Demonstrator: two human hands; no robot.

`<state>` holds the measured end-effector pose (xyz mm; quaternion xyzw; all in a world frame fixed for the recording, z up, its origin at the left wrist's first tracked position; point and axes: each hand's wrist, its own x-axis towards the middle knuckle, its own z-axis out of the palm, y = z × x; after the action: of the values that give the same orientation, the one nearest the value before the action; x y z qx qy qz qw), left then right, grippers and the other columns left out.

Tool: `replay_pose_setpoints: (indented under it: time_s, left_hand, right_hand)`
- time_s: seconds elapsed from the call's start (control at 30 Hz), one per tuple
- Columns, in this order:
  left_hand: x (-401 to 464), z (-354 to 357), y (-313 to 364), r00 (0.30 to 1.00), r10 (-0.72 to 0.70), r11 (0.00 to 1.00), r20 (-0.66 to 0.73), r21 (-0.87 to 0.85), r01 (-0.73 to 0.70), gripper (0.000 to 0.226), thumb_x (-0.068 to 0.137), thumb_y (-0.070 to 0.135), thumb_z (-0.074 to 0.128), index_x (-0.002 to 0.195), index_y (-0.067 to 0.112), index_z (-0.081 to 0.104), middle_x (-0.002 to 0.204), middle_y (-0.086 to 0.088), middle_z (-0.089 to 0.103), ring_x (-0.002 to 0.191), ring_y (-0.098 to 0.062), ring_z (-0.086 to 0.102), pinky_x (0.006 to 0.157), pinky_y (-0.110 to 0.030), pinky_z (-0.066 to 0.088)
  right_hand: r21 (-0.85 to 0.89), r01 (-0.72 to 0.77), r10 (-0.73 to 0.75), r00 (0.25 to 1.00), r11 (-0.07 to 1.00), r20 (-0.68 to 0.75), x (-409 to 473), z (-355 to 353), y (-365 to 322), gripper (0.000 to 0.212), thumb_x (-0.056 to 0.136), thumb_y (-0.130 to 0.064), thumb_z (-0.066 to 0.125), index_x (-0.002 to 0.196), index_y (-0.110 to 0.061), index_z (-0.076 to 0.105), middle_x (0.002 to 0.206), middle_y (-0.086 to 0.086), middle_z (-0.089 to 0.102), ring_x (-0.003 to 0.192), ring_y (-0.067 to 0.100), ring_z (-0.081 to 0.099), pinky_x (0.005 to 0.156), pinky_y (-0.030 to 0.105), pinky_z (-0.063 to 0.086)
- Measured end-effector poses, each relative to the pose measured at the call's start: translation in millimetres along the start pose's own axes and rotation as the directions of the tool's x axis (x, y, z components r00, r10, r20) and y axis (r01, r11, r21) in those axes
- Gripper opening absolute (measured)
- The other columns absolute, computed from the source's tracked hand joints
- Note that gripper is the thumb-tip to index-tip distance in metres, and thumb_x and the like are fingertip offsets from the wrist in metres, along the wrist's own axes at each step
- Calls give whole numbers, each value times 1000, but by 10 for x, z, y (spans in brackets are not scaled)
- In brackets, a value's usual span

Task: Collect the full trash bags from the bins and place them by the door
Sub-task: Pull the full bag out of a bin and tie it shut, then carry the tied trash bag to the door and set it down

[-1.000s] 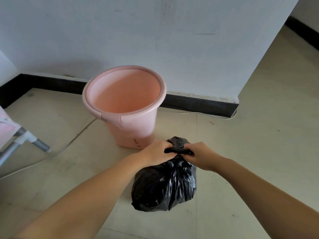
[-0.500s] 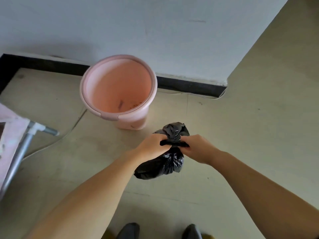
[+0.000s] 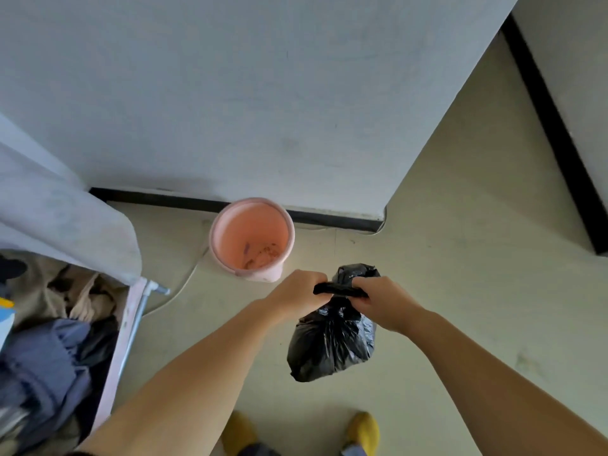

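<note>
Two hands are clamped on the neck of the trash bag (image 3: pixel 332 343): left hand (image 3: pixel 297 296), right hand (image 3: pixel 381 302); bag body hung straight below, equally near both.

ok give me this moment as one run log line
left hand: grips bag neck | right hand: grips bag neck | black trash bag: out of bin, held up | pink bin: unlined, crumbs inside | door: not in view

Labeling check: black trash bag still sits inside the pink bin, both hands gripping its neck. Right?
Not quite. The head view shows the black trash bag out of the pink bin, hanging above the floor nearer the person. The left hand and right hand do grip its neck.
</note>
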<state>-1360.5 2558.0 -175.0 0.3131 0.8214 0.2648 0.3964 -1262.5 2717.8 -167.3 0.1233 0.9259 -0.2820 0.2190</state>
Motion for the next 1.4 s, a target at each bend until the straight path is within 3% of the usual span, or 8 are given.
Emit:
replay_pose_setpoints:
  time_s: [0.13,0.37,0.47,0.67,0.9,1.1,1.23,1.4]
  left_hand:
    - [-532,-411,569,997,78,997,-23,8,-78,28,90,18,53,64,29,48,57,10,48,50,-4,44,46,-13,32]
    - [-1201,-904,992,975,219,974,-42,72,-216,11,94,17,51,86,16,60,59,12,46,51,-3,42,49,-8,34]
    - [-1325,-1047,1042,975,215,973,-55,94,-210,16,94,18,50,81,18,58,59,13,45,52,-2,41,50,-9,34]
    - [-1426,-1164,984,983,28,999,-183,44,-21,34,94,27,50,61,34,44,50,10,40,44,-9,39,41,-16,26]
    - [-1516,-769,963,912,-217,972,-348,-161,170,27,95,28,50,92,4,61,62,3,48,58,-15,47,46,-14,31]
    - [-1892,-205,991,769,-387,911,-509,-343,231,11,91,20,56,85,12,60,70,4,52,67,-9,50,53,-10,33]
    - [-2427,152,841,617,-579,795,-533,-536,283,23,88,23,56,75,4,56,71,-4,55,71,-19,52,61,-27,37]
    - [-3300,680,764,419,-733,663,-537,-702,260,21,89,23,58,74,9,57,70,-3,53,68,-17,51,56,-24,35]
  right_hand:
    - [40,-18,22,996,999,-84,-547,-499,-446,14,90,-22,51,77,-17,51,64,-4,50,56,16,44,51,26,33]
    - [67,-9,21,984,998,-176,-1066,-897,-1003,12,90,-21,51,83,-13,57,67,-1,54,57,17,46,52,26,34]
    - [36,35,-27,981,999,-190,-1106,-1009,-1156,17,90,-22,52,73,-20,49,65,-5,51,57,15,47,54,27,36]
    - [-68,171,-177,978,983,-106,-898,-1243,-1310,14,90,-27,50,96,-22,61,74,-5,62,62,15,55,59,33,47]
    - [-186,442,-425,897,878,124,-592,-1285,-1208,17,91,-24,50,101,-17,63,76,-7,57,64,16,55,60,30,42]
    - [-258,603,-501,784,755,366,-598,-1053,-1282,13,92,-22,50,85,-12,54,85,8,59,76,25,54,66,34,41]
    - [-260,752,-589,644,606,489,-745,-728,-1686,18,91,-23,50,91,-8,58,85,10,66,74,27,60,67,37,47]
    - [-212,886,-651,450,413,612,-1158,-94,-2265,19,89,-26,51,95,-11,60,89,7,68,76,24,60,71,36,49]
